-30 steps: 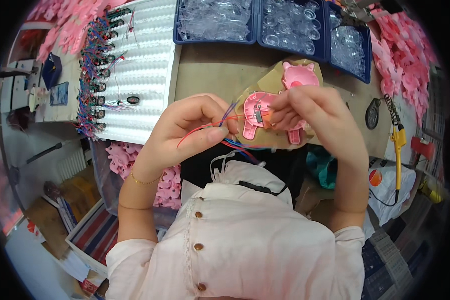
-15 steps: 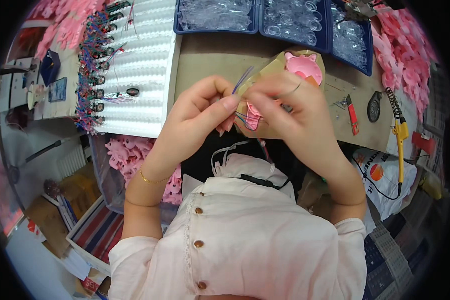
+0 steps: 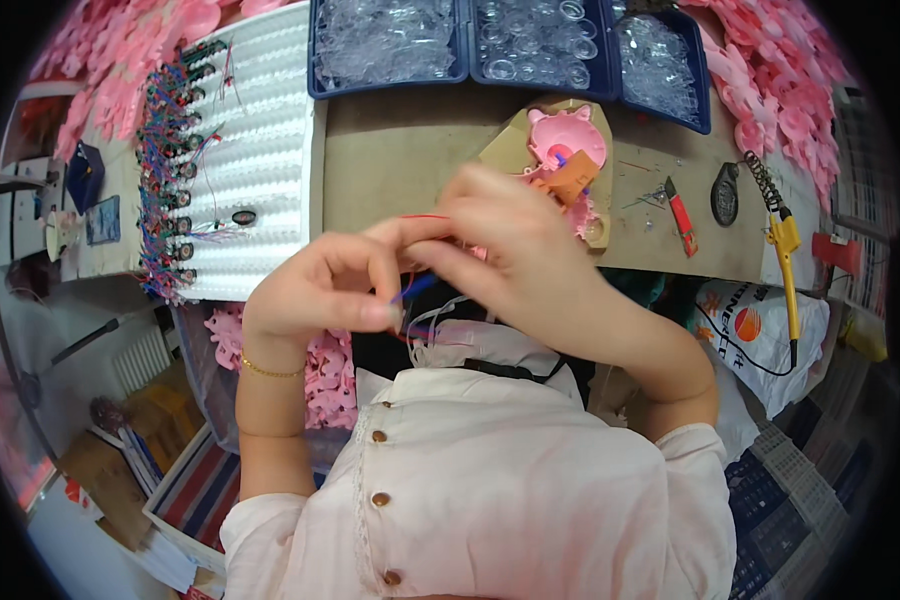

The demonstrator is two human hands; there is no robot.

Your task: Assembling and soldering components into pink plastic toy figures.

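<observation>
Thin red and blue wires (image 3: 410,288) run between my two hands, just past the near edge of the bench. My left hand (image 3: 325,288) pinches them between thumb and fingertips. Somewhat blurred, my right hand (image 3: 505,245) is closed beside it, its thumb and index finger pressed on a red wire (image 3: 425,217). Behind the right hand, a pink animal-shaped plastic shell (image 3: 568,132) with small ears lies on a piece of brown cardboard (image 3: 510,142). An orange-brown flap (image 3: 573,178) stands by the shell. The wires' far ends are hidden by my fingers.
At left, a white ridged foam tray (image 3: 260,150) carries a row of wired round parts (image 3: 182,200). Blue bins (image 3: 390,85) of clear plastic pieces stand at the back. A red cutter (image 3: 681,218) and a yellow soldering iron (image 3: 788,245) are at right. Pink parts (image 3: 330,385) fill a bin below.
Both hands have come left and nearer to my body with the wires, away from the cardboard. More of the pink shell and the orange-brown flap now shows. My view has shifted slightly.
</observation>
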